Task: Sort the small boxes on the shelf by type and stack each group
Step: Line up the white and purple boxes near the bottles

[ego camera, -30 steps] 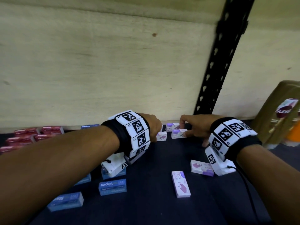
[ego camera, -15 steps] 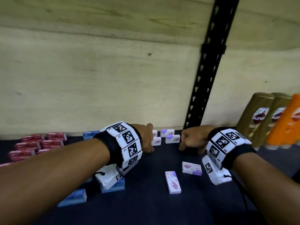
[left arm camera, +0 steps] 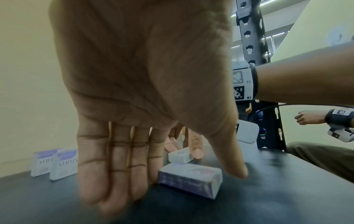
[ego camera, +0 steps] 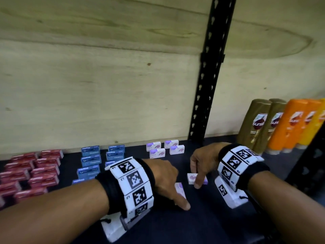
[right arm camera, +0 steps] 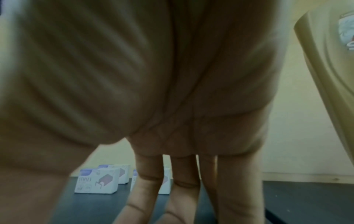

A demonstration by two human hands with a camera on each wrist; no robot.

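Note:
Two white-and-purple staple boxes lie loose on the dark shelf [ego camera: 202,217]. My left hand [ego camera: 177,195] reaches down over the nearer box [ego camera: 181,188]. In the left wrist view its straight fingers [left arm camera: 118,174] stand against that box's [left arm camera: 191,180] left side, while the thumb is on the shelf just right of it. My right hand [ego camera: 195,175] pinches the farther box [ego camera: 190,178] between thumb and fingers, as the left wrist view shows [left arm camera: 180,156]. Several more white-purple boxes [ego camera: 165,148] stand on edge at the back. Red boxes [ego camera: 35,169] and blue boxes [ego camera: 91,161] are grouped at the left.
A black perforated post [ego camera: 207,85] rises behind the white boxes against the wooden back wall. Gold bottles [ego camera: 260,124] and orange bottles [ego camera: 295,124] stand at the right. Another person's hand [left arm camera: 306,119] shows beyond the shelf in the left wrist view.
Both hands have drawn back from the white-purple boxes at the rear wall to the two loose boxes nearer me. The right hand now pinches one, and the left hand has come down over the other.

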